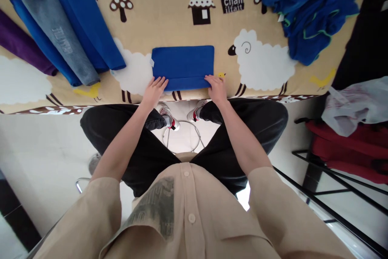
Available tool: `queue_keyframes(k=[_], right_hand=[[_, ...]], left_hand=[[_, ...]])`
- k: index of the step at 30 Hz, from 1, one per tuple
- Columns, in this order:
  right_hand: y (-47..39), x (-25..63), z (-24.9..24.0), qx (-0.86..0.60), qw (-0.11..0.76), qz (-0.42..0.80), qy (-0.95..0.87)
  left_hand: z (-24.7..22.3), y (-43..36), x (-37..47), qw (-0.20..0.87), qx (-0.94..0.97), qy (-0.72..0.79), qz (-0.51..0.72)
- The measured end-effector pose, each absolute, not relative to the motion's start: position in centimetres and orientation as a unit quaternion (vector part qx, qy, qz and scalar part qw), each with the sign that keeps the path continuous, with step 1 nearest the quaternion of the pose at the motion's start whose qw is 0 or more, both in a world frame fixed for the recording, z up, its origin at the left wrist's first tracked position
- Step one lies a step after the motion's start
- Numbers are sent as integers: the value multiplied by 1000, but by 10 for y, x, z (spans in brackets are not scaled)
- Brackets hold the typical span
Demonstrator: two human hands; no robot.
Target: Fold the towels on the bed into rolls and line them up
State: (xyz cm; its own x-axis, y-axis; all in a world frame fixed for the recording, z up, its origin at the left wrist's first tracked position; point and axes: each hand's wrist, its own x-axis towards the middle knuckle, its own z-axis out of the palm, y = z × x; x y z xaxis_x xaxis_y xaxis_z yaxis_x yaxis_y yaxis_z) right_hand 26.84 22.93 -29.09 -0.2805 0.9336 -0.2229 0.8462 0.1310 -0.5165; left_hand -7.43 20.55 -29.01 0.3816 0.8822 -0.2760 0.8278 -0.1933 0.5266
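Observation:
A blue towel lies folded into a flat rectangle on the patterned tablecloth in front of me. Along its near edge runs a narrow folded strip, and a small white tag sticks out at its left side. My left hand is at the near left corner, fingers over the strip and thumb hidden. At the near right corner my right hand grips the strip's other end, its fingers bent over the cloth.
Rolled towels lie at the left: a purple one, blue ones and a grey-blue one. A heap of loose blue towels is at the far right. A plastic bag rests on red fabric beside the table.

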Motion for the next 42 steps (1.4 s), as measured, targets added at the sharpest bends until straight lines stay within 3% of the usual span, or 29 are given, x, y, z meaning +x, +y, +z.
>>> queue_keyframes(k=[9,16,24,30,34,42], right_hand=[[255,280,-317,-676,219,361,-604],[250,289,-325,-706,137,356,-597],[248,288,-313,-712,113,311,-620],[233,268,-277,-633,92,219,-737],[229,255,-277,-543,43,239,-804],[254,242,-286,-580,20,217,-785]], left_hand=[[-313,227,-96,365,581,689,233],[-311,227,-96,379,550,724,173],[-304,227,-93,381,533,736,169],[-278,215,-80,260,693,656,145],[-274,210,-65,277,787,546,79],[-289,226,-53,255,769,584,58]])
